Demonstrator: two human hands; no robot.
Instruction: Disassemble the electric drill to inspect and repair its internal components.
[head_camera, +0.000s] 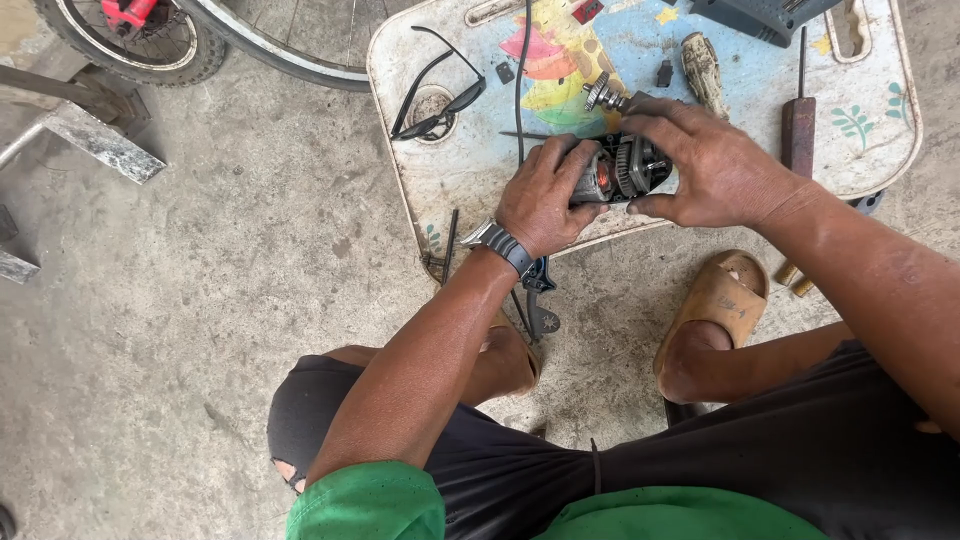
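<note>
My left hand (545, 195) and my right hand (705, 165) both grip an opened power-tool motor assembly (622, 172) with dark housing, a red-orange core and a grey gear ring. It rests on a worn white plastic tray table (440, 190) with faded colourful prints. The left hand, with a black wristwatch (500, 243), holds the near-left end. The right hand covers the right end. A small toothed gear shaft (603, 95) lies just beyond the hands.
On the tray lie black sunglasses (435, 95), a black cable (521, 80), a dirty handle (705, 70), a brown-handled screwdriver (799, 125) and a grey tool body (765, 15). A bicycle wheel (150, 45) and metal bars (95, 140) stand at far left on concrete. My sandal (720, 300) is below the tray.
</note>
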